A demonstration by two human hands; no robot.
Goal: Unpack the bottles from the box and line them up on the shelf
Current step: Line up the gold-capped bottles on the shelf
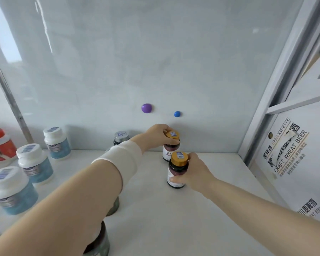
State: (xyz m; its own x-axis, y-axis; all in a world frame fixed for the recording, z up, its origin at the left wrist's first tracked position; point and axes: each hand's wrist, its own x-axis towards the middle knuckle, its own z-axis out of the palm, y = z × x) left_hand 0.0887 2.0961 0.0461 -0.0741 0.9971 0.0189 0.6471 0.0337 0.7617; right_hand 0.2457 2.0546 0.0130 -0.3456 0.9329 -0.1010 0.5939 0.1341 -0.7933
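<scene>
Under the curled fingers of the left hand (158,133) sits the back gold-capped bottle (171,147), and those fingers pinch its cap from above. Just in front of it, the right hand (196,171) wraps round the front gold-capped bottle (175,170), with the thumb pressed on the white label and the other fingers curled round the far side. Both bottles stand upright on the white shelf (201,209), one right behind the other and very close. I think the step now is lining up: the two bottles are down and the hands are setting them straight. Next, both hands need to let go softly so nothing tips. Left of the left hand's fingers, partly behind the wrist, stands a silver-capped bottle (121,138). Far to the left of the fingers, behind what looks like a clear panel, three white-capped blue bottles (34,163) make a row, with a red-lidded jar (0,145) beside them. Above the fingers, a purple magnet (146,108) and a blue magnet (177,114) stick on the pale back wall (118,61). Right of the right hand's fingers, past the shelf frame, stands a beer box (288,154); I cannot tell if the bottles came from it. The shelf top looks smooth, so bottles may slide easily.
</scene>
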